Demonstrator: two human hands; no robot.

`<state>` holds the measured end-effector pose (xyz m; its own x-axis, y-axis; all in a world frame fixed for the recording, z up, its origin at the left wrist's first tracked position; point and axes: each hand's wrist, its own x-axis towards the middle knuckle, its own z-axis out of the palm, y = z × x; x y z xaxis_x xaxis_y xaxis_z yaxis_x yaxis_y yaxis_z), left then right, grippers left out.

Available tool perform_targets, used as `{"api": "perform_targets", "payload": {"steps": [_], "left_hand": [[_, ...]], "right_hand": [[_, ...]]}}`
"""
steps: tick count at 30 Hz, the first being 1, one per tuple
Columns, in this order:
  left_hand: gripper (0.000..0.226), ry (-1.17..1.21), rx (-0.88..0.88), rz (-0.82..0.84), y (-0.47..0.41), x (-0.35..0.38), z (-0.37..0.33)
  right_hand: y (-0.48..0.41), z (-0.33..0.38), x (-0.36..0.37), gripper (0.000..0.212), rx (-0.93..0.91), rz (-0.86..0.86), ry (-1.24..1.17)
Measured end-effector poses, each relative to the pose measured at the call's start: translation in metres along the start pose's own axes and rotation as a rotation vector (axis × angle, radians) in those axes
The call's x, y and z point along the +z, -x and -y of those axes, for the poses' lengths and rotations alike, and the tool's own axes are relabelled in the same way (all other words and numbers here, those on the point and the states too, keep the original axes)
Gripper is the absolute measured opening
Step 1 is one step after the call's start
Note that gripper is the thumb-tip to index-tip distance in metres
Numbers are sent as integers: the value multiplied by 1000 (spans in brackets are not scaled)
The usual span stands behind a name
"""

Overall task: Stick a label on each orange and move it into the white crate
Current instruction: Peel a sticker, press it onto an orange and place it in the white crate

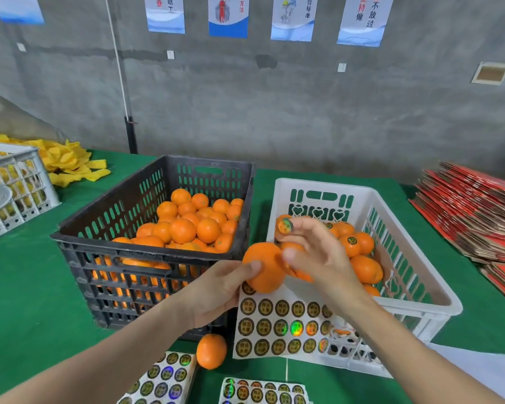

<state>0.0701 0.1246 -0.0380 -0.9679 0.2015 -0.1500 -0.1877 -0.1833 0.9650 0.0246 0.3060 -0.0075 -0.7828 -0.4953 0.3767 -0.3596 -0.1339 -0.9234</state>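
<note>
My left hand [216, 290] grips an orange [264, 266] in the air between the two crates. My right hand [315, 252] hovers just right of that orange, with a round shiny label [285, 225] stuck on its raised fingertip. The black crate [123, 249] on the left holds several unlabeled oranges [193, 225]. The white crate [420, 290] on the right holds several oranges, some with dark round labels [352, 239]. A sheet of round labels [277, 328] leans on the white crate's front wall, under my hands.
A loose orange [211, 351] lies on the green tabletop [27, 287] before the black crate. More label sheets [164, 380] lie at the near edge. Another white crate [12, 185] and yellow foam nets [70, 164] sit far left; red cardboard [478, 217] is stacked at right.
</note>
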Motion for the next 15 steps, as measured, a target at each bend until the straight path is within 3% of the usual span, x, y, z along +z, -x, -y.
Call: {"api": "perform_targets", "payload": {"steps": [2, 5, 7, 15], "left_hand": [[53, -13, 21, -13, 0, -2, 2], [50, 1, 32, -5, -2, -1, -2], [47, 48, 40, 2, -3, -1, -4], [50, 109, 14, 39, -4, 4, -10]], "right_hand": [[-4, 7, -5, 8, 99, -62, -124], [-2, 7, -1, 24, 50, -20, 160], [-1, 5, 5, 21, 13, 3, 277], [-1, 1, 22, 18, -139, -131, 411]]}}
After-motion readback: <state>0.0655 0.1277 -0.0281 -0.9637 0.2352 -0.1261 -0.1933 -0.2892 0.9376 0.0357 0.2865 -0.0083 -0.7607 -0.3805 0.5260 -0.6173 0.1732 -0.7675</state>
